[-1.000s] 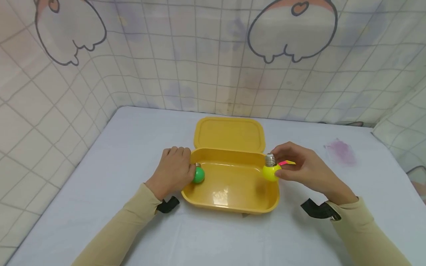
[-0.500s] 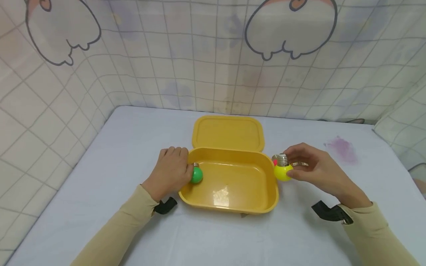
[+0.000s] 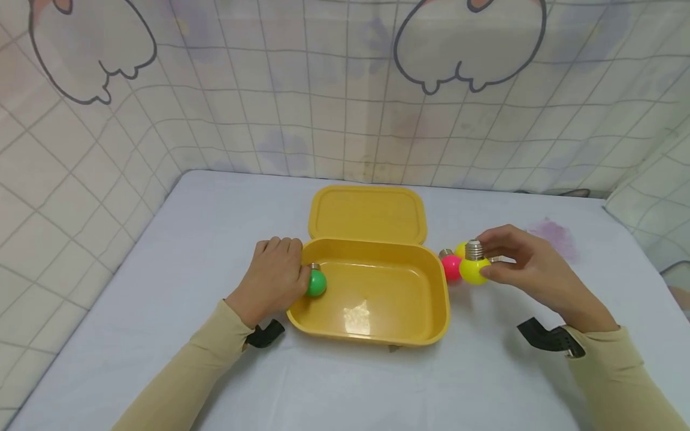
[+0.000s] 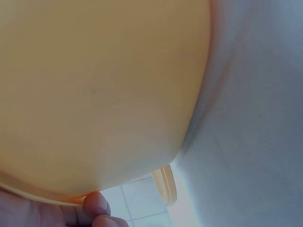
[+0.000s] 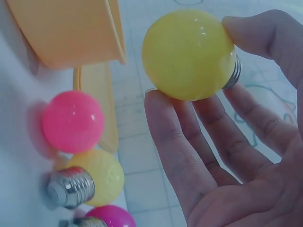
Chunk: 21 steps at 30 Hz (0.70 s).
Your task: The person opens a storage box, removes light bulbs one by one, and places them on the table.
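My left hand point(image 3: 275, 278) grips the left rim of a yellow plastic box point(image 3: 372, 340); in the left wrist view, fingertips point(image 4: 96, 202) curl at the rim. Inside the box, right against that thumb, is a green light bulb point(image 3: 317, 282), partly covered by the hand. My right hand point(image 3: 530, 269) pinches a yellow light bulb point(image 3: 474, 270) between thumb and fingers, screw base up, just right of the box. The right wrist view shows this yellow bulb point(image 5: 189, 54) close up, the thumb at its base end.
Beside the box's right wall lie a pink bulb point(image 5: 73, 122), another yellow bulb point(image 5: 106, 177) and a magenta bulb point(image 5: 116, 216). The box's yellow lid point(image 3: 368, 214) lies flat behind it. A grid-patterned curtain point(image 3: 334, 90) stands along the back of the white table point(image 3: 242, 203).
My right hand has moved right with the yellow bulb, from over the box's right rim to beyond it, uncovering the pink bulb and another yellow one. My left hand stays on the rim.
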Motion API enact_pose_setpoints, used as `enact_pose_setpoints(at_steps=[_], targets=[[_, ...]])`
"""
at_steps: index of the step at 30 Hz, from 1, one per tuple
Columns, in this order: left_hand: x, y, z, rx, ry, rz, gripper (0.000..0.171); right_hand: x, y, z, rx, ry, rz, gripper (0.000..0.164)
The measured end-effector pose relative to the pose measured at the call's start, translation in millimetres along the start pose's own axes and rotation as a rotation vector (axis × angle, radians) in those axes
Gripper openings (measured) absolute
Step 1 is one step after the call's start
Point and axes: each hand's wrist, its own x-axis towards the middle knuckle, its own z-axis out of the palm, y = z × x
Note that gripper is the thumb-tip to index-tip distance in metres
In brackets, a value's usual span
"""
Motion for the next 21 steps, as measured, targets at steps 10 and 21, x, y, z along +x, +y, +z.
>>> enact_pose_setpoints(at_steps=[10, 21], targets=[[0.4, -0.9, -0.8, -0.006, 0.016, 0.012, 0.023, -1, 14, -14, -0.038, 0.025, 0.06, 0.04], [0.0, -1.1, 0.7, -0.009, 0.016, 0.009, 0.022, -1, 32, -25, -0.08, 0.054, 0.13, 0.044]])
